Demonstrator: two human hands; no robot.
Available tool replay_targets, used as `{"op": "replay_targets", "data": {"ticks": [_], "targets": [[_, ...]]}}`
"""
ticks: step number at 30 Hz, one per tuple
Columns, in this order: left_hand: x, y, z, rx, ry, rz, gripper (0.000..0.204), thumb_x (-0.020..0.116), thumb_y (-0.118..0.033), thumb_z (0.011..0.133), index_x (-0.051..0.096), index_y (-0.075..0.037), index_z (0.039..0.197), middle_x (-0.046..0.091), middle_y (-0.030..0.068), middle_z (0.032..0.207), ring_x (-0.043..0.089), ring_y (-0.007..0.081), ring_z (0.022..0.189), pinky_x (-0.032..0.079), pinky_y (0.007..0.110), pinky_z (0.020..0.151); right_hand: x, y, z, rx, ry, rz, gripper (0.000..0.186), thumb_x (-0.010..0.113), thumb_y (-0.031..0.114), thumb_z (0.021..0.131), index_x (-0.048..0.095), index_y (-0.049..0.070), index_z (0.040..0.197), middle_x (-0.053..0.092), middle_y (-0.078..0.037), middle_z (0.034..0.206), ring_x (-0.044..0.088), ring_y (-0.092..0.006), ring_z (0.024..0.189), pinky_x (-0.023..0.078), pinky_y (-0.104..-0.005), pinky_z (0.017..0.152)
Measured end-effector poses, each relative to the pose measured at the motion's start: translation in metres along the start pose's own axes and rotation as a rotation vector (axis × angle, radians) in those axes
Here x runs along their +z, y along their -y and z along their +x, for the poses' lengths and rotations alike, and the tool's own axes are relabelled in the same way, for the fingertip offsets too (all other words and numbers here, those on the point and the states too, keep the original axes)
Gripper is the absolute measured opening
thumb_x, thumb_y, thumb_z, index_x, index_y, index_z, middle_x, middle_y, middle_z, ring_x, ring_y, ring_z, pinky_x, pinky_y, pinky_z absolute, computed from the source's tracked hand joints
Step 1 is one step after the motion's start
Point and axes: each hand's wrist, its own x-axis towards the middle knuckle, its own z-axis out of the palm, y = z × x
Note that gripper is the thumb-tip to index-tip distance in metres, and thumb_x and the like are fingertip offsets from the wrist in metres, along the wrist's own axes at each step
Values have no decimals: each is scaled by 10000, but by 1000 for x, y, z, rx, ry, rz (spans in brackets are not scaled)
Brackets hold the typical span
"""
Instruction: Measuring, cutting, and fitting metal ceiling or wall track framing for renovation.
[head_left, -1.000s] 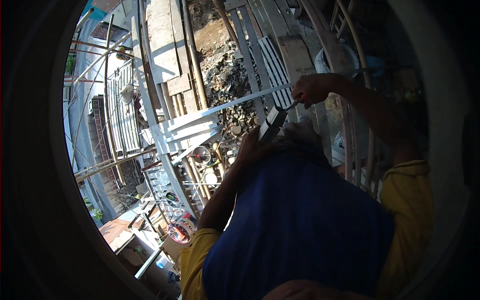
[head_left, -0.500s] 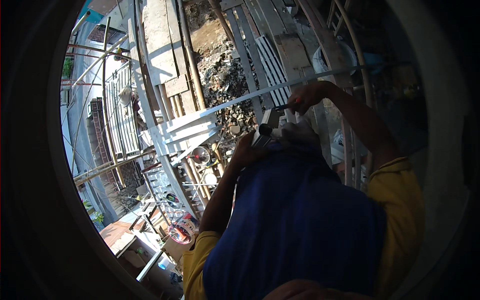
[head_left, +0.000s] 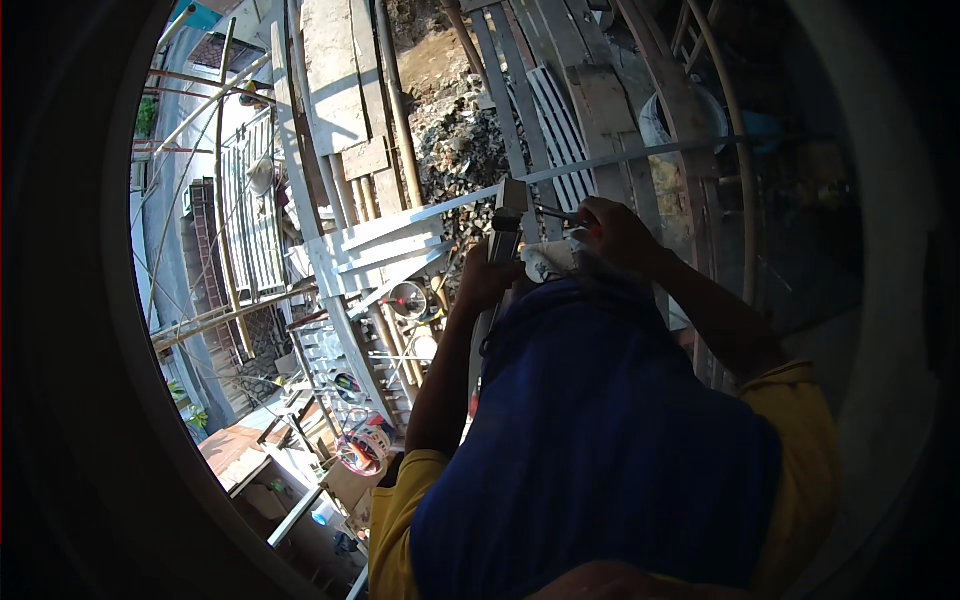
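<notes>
My left hand (head_left: 484, 278) is wrapped round a grey metal channel (head_left: 503, 237). The piece stands up in front of my body, its pale folded end (head_left: 512, 194) pointing away from me, and its lower part runs down along my left forearm. To the right of it, my right hand (head_left: 618, 235) is closed on a hand tool (head_left: 556, 212) with a thin dark metal end and a bit of red at the grip. The tool's end points left, toward the channel; whether they touch I cannot tell. Shade hides the tool's exact kind.
A long thin metal strip (head_left: 420, 214) crosses in front of my hands. Pale strips (head_left: 385, 257) lie at the left beside a round pan-like container (head_left: 408, 300). Boards (head_left: 335, 90) and bamboo poles form a scaffold above rubble (head_left: 465, 150). A bucket (head_left: 365, 447) stands lower left.
The channel has swung more upright, and my left hand now grips it farther left and higher. My right hand has dropped lower with the tool, its elbow drawn in. The view has shifted slightly.
</notes>
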Motion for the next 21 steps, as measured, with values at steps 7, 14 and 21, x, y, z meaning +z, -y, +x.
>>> {"op": "replay_targets", "data": {"ticks": [7, 14, 21], "targets": [[3, -26, -11, -19, 65, 107, 210, 693, -70, 744, 600, 11, 914, 645, 51, 719, 611, 132, 626, 496, 297, 565, 6, -7, 3, -13, -186, 17, 266, 747, 138, 794, 581, -5, 944, 614, -147, 851, 629, -279, 747, 503, -384, 695], [-31, -6, -9, -24, 266, -339, 306, 770, -66, 699, 593, 6, 938, 662, 94, 775, 668, 188, 714, 545, 343, 641, -18, -16, 17, -88, -74, -42, 266, 729, 44, 764, 587, 5, 986, 620, -147, 883, 638, -286, 784, 494, -384, 714], [-33, 11, -5, 19, 78, -187, 418, 826, -126, 616, 612, 0, 952, 652, 62, 811, 637, 147, 698, 543, 306, 657, -64, 7, 31, -342, -310, -390, 289, 752, 15, 692, 601, 53, 936, 630, -109, 909, 623, -291, 900, 482, -419, 824]]}}
